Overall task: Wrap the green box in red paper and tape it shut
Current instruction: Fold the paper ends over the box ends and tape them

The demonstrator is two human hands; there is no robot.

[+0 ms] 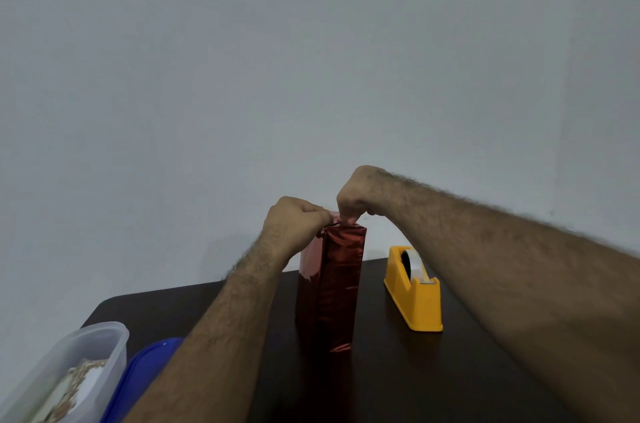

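Observation:
A tall box covered in shiny red paper (pixel 332 287) stands upright on the dark table (pixel 398 374); none of the green box shows. My left hand (pixel 294 221) pinches the paper at the box's top left corner. My right hand (pixel 356 195) comes down from above, its fingertips pressing the paper fold at the top end. A yellow tape dispenser (pixel 415 291) with a roll of clear tape stands to the right of the box, apart from both hands.
A clear plastic container (pixel 69 374) with pale contents sits at the front left, a blue lid (pixel 145 370) beside it. A plain grey wall rises behind the table's far edge.

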